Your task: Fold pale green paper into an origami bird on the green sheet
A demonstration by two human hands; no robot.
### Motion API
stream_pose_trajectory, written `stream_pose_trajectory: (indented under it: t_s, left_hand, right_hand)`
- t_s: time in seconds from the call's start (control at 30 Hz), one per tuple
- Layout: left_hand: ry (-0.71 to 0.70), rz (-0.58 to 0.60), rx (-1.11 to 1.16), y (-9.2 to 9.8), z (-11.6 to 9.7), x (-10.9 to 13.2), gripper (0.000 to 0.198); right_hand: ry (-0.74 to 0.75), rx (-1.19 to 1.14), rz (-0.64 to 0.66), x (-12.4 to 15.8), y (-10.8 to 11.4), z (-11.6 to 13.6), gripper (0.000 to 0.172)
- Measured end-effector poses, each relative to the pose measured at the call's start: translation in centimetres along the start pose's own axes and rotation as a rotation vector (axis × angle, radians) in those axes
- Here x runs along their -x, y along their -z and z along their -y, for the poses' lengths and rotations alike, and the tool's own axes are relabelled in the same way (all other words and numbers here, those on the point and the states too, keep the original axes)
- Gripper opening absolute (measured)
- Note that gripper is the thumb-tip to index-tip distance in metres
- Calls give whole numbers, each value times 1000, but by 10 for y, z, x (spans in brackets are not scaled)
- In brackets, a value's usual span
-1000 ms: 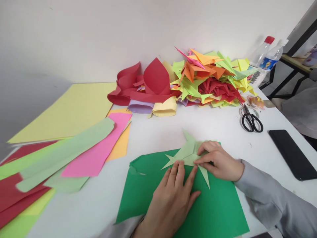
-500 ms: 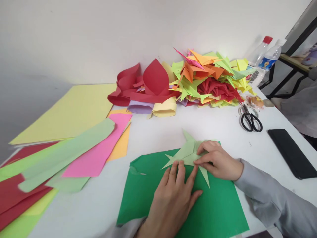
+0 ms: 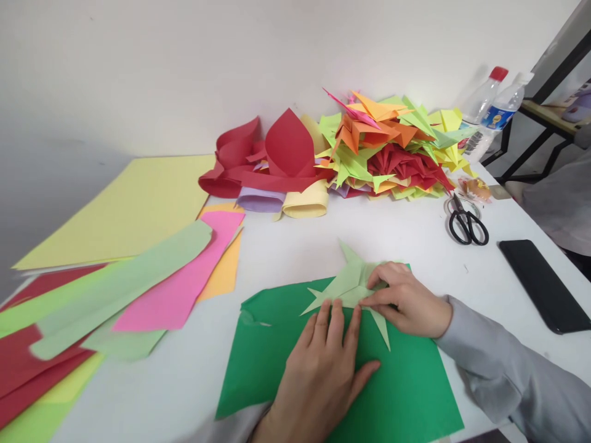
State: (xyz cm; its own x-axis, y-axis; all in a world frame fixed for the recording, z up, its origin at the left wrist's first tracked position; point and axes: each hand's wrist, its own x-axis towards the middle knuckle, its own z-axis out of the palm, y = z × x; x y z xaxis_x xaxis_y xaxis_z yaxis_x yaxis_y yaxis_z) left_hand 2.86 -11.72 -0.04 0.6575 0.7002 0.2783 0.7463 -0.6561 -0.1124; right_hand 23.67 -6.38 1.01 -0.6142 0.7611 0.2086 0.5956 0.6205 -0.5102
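A pale green folded paper figure (image 3: 348,280) with several pointed tips lies on a dark green sheet of paper (image 3: 415,387). My left hand (image 3: 318,363) rests flat on the sheet, its fingers stretched out and their tips pressing the figure's near edge. At the figure's right side, my right hand (image 3: 406,298) pinches its paper between thumb and bent fingers. Part of the figure is hidden under the right hand. The left index fingertip is close to the right thumb.
Coloured paper strips (image 3: 180,289) and a yellow sheet (image 3: 124,209) lie at left. Behind are red paper pieces (image 3: 289,147) and a heap of folded paper shapes (image 3: 388,147). Scissors (image 3: 466,224), a black phone (image 3: 545,286) and plastic bottles (image 3: 501,111) are at right.
The left index finger has shifted slightly left, closer to the other fingers, and the left thumb spreads a little farther out. The right hand and the paper figure stay almost still.
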Motion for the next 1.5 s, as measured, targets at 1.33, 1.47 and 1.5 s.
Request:
stream_pose_trajectory:
  t_s: [1.33,1.47,1.5]
  left_hand:
    - [-16,-33,-8,0,3,-1,61]
    - [-14,-51,-11,-1,3,-2,60]
    - [-15,-57,-10,-1,3,-2,59]
  right_hand:
    - [261,485,-47,4,2,28,19]
    - [234,455,-55,7,3,27,18]
    - [229,449,-50,7,3,27,18]
